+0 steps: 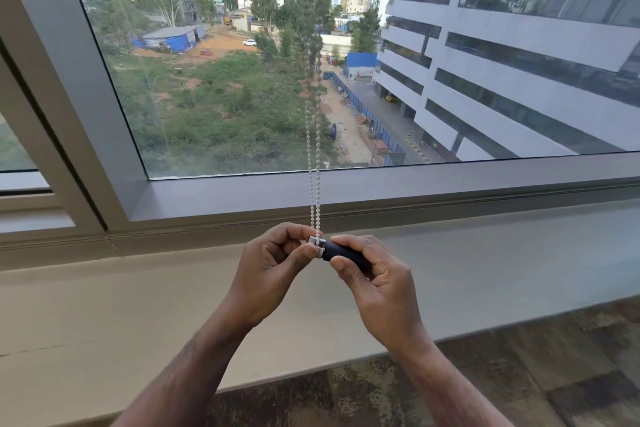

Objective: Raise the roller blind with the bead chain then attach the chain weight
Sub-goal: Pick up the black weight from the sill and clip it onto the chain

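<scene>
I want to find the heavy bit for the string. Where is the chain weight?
In the head view, the dark chain weight sits low in the middle, held sideways between the left hand and right hand, at the bottom of the bead chain, above the sill.

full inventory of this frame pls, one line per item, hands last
bead chain: 1 loop, two strands, white, hanging in front of the glass down to the hands
chain weight: 1, dark cylinder with a clear end piece, held level at the chain's bottom
window: 1, grey frame, clear pane, blind not in view
sill: 1, beige, below the frame
floor: patterned brown, bottom right
left hand: grip on the clear end
right hand: grip on the dark body
</scene>
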{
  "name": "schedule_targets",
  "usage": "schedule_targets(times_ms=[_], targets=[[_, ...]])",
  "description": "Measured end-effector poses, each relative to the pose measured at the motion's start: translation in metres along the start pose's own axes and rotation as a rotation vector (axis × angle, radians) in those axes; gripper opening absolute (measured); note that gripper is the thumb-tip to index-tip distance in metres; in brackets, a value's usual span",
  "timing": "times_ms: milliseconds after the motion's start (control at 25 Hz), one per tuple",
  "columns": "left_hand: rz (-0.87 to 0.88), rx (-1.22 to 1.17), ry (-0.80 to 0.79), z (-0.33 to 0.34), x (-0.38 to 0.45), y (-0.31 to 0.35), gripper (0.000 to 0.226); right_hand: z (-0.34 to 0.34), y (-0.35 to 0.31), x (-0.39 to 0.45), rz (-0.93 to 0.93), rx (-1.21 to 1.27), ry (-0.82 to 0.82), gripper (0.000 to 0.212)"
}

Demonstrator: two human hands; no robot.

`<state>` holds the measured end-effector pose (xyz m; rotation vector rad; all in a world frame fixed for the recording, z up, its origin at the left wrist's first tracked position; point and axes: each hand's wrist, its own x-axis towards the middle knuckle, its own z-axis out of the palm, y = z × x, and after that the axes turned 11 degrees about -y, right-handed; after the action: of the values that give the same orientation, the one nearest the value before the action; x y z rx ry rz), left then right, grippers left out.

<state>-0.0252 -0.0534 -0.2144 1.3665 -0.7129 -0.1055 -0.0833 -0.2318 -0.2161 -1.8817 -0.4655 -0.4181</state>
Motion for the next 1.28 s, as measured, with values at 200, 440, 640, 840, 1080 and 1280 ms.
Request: schedule_targets(times_ms=[200,440,640,840,1080,1280], targets=[[0.007,-0.020,-0.015,-0.003,0.001,0.000,0.017,0.000,0.001,0.002,-0.006,-0.022,0.025,0.025],[0.020,-0.028,-0.031,-0.001,0.000,-0.003,0.015,0.002,0.001,0.000,0.020,0.034,0.021,0.026],[0.026,-0.031,-0.046,-0.003,0.002,-0.004,0.018,0.002,0.003,0.001,-0.025,-0.063,0.034,0.027],[0.066,-0.001,-0.058,-0.004,0.006,-0.008,0.021,0.010,-0.001,0.002,0.086,0.088,0.044,0.020],[0.041,0.117,-0.063,-0.014,0.014,-0.014,0.015,0.021,0.008,0.007,0.385,0.478,-0.065,0.031],[0.110,0.570,-0.119,-0.032,0.006,-0.039,0.018,0.037,0.035,0.004,0.473,0.443,-0.209,0.019]])
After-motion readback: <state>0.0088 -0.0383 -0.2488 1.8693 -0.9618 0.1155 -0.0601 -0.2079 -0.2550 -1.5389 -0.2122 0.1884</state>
